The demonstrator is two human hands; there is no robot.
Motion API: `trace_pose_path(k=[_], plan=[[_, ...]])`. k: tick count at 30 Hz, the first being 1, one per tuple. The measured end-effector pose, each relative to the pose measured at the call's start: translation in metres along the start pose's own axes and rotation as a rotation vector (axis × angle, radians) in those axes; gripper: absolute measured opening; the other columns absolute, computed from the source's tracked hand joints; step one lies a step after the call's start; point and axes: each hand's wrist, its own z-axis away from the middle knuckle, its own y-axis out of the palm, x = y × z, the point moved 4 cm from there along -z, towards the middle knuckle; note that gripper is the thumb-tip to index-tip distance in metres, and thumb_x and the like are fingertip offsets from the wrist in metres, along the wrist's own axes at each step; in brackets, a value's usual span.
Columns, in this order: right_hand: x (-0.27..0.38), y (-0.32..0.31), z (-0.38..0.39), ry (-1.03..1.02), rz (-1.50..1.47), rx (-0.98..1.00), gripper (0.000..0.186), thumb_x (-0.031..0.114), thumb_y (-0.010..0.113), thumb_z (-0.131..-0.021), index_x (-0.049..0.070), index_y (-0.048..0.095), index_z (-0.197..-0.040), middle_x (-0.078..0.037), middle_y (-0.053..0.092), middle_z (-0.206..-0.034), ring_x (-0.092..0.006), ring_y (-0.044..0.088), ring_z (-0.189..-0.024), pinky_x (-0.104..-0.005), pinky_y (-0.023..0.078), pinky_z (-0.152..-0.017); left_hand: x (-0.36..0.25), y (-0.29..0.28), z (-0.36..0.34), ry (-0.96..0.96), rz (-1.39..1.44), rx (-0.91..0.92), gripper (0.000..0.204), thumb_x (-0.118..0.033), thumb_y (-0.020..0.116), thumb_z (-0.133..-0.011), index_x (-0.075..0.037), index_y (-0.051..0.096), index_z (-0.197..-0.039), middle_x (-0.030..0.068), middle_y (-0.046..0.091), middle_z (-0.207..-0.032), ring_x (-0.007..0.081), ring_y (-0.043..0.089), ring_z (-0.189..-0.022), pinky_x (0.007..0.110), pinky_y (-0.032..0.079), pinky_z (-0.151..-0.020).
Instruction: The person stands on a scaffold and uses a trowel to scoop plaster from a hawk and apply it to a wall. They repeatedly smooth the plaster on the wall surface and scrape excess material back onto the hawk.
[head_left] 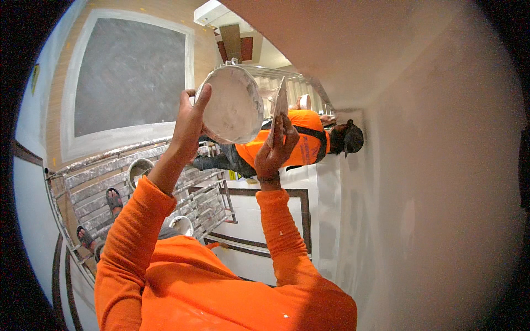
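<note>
My left hand (192, 113) grips a round container (232, 105) of pale, creamy filler, tilted so that its inside faces me, thumb over the rim. Just right of it, my right hand (273, 143) has its fingers wrapped around a flat, filler-smeared spreading blade (280, 91), held upright on edge near the container's rim. Whether blade and rim touch I cannot tell. Both my forearms, in orange sleeves, rise from below.
Behind my hands, a co-worker (298, 140) in orange top and dark cap is by the wall (419, 182). Below me, my sandalled feet are on a paint-splattered slatted scaffold platform (94, 190), with a bucket (141, 171) and another white container (181, 225).
</note>
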Motion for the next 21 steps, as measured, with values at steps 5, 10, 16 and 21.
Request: trace_pose_path(k=[5,10,16,21], plan=[[0.002,-0.020,-0.013,-0.026,-0.140,0.110,0.036,0.007,0.045,-0.092,0.002,0.055,-0.126,-0.018,0.058,-0.121,-0.0332,0.054,-0.109,-0.0415,0.041,-0.096,-0.009,0.002,0.007,0.012,-0.030,-0.024,0.075,-0.059,0.057,-0.085,0.000,0.031,-0.123,0.0236,0.050,-0.110,0.0306,0.064,-0.091,0.039,0.059,-0.064],[-0.007,-0.026,0.001,0.263,-0.348,-0.043,0.033,0.006,0.049,-0.093,-0.004,0.053,-0.124,-0.018,0.059,-0.121,-0.0311,0.058,-0.109,-0.0410,0.044,-0.096,-0.009,-0.009,0.005,0.047,-0.039,-0.070,0.075,-0.060,0.057,-0.084,-0.001,0.033,-0.122,0.0224,0.052,-0.107,0.0304,0.065,-0.090,0.038,0.059,-0.064],[0.002,-0.018,-0.030,0.682,-0.578,-0.529,0.036,0.016,0.051,-0.095,-0.010,0.053,-0.119,-0.020,0.057,-0.124,-0.0291,0.054,-0.115,-0.0390,0.040,-0.100,-0.018,-0.008,0.008,0.069,-0.031,-0.094,0.075,-0.060,0.059,-0.083,-0.001,0.034,-0.122,0.0211,0.053,-0.104,0.0268,0.065,-0.087,0.034,0.058,-0.061],[0.035,0.000,-0.067,0.597,-0.300,-0.522,0.037,0.010,0.046,-0.096,-0.012,0.043,-0.125,-0.027,0.053,-0.122,-0.0348,0.055,-0.111,-0.0420,0.041,-0.096,-0.020,-0.005,0.006,0.094,-0.023,-0.108,0.074,-0.059,0.059,-0.084,0.000,0.033,-0.122,0.0220,0.053,-0.104,0.0272,0.066,-0.084,0.034,0.058,-0.059]])
